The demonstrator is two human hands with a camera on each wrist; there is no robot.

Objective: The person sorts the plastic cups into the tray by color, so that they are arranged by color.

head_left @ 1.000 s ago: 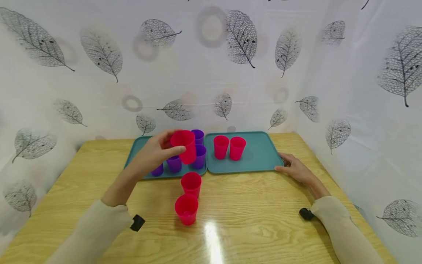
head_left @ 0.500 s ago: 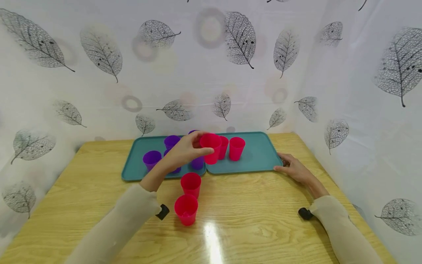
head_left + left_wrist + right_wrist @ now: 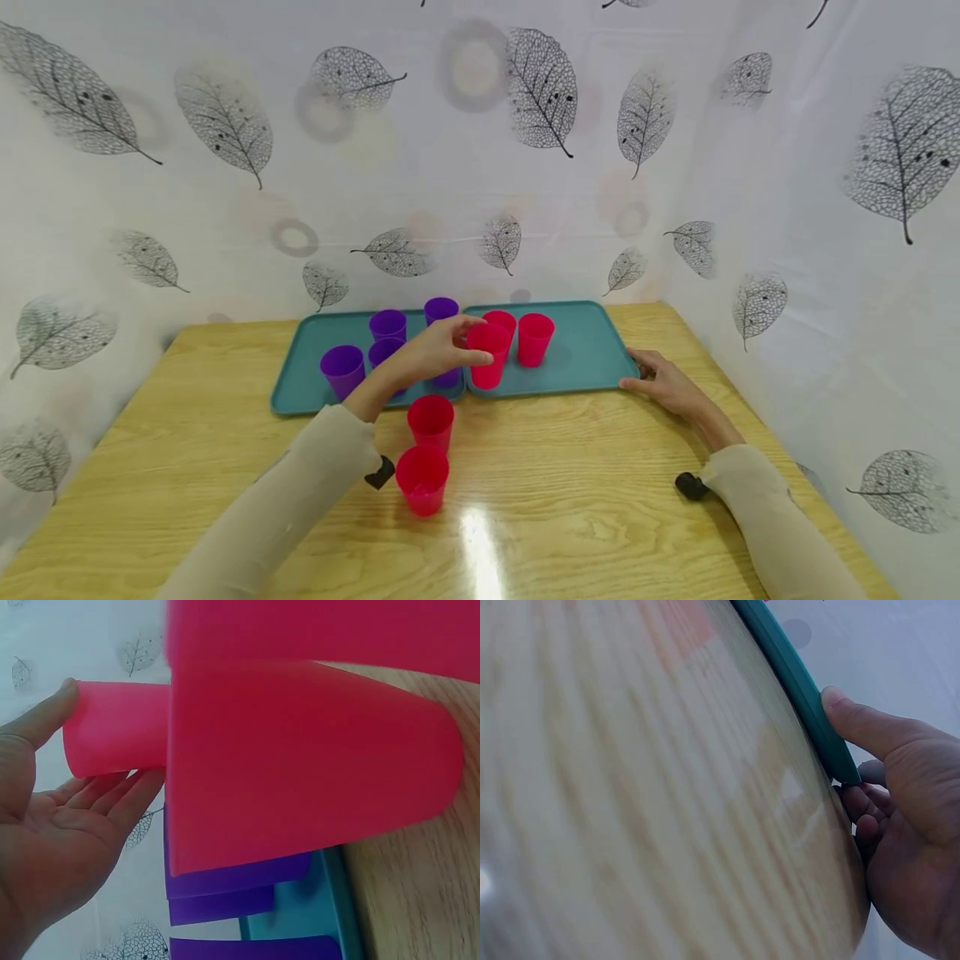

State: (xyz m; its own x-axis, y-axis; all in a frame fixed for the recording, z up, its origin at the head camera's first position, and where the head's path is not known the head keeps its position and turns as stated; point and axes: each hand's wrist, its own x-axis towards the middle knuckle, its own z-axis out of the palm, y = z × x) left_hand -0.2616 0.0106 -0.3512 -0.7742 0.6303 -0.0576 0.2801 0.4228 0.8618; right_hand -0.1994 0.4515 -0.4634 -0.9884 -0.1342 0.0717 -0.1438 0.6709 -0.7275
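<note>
My left hand [image 3: 435,352] holds a red plastic cup [image 3: 487,357] between thumb and fingers, upright and close over the front left corner of the right teal tray [image 3: 588,358]. In the left wrist view the thumb lies on one side of that cup [image 3: 120,726] and the fingers on the other. Two more red cups [image 3: 536,340] stand on this tray, one partly hidden behind the held cup. At the tray's right front corner, my right hand [image 3: 667,387] grips the edge, with its thumb against the tray rim [image 3: 802,697] and the other fingers curled below.
Several purple cups [image 3: 342,371] stand on the left teal tray [image 3: 300,387], which adjoins the right one. Nearer on the wooden table [image 3: 562,483] two red cups [image 3: 423,479] stand one behind the other, beside my left sleeve. A leaf-patterned curtain [image 3: 450,167] hangs behind.
My left hand has carried the red cup rightward from over the purple cups to the right tray, then lowered it toward the front. The right hand has stayed at the tray corner.
</note>
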